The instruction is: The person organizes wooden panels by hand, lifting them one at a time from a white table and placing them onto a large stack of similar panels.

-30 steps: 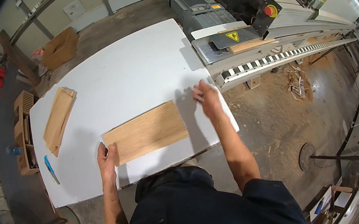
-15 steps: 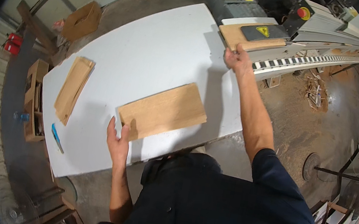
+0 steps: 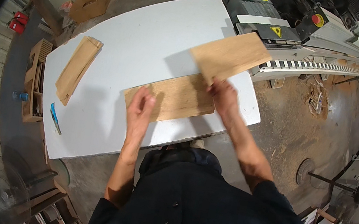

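Note:
A flat wooden board (image 3: 177,98) lies on the white table (image 3: 138,43) in front of me. My left hand (image 3: 141,105) rests palm down on its left end, fingers spread. My right hand (image 3: 224,95) grips the near corner of a second wooden board (image 3: 230,55), which is lifted and tilted above the table's right end, over the first board's right end.
A stack of narrower wooden pieces (image 3: 76,67) lies at the table's left end, with a blue tool (image 3: 55,116) near the front left edge. A grey machine (image 3: 271,18) with a roller conveyor (image 3: 320,68) stands to the right. A cardboard box (image 3: 91,2) and wooden shelf (image 3: 35,81) stand beyond the table.
My right hand took a board from the machine's outfeed and carried it back over the table toward the lying board. My left hand slid onto the lying board's left end.

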